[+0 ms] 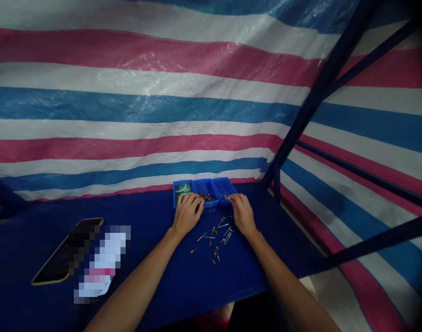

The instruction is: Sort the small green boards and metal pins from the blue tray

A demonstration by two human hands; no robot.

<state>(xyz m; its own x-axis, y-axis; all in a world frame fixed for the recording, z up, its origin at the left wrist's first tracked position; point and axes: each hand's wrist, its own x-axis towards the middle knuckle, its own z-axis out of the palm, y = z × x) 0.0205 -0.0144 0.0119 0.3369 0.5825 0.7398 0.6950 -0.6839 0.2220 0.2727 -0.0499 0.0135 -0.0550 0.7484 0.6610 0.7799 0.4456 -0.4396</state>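
Note:
Three joined blue bins stand at the back of the table. The left bin (175, 193) holds something green and white, the middle bin (202, 184) dark brassy metal pieces, the right bin (224, 184) thin silvery pins. My left hand (187, 214) is closed, its fingertips at the front of the left and middle bins; what they pinch, if anything, is too small to name. At the right bin's front edge, my right hand (244, 214) has its thumb and fingers together beside the pins. Loose silvery pins (228, 237) and small brassy pieces (216, 251) lie scattered between my forearms.
To the left on the blue table (155, 295) lie a phone (48, 265) with a light-coloured edge and a blurred-out white item (105, 258). A striped plastic sheet (145, 110) hangs behind. Dark blue frame bars (300, 115) rise at the right.

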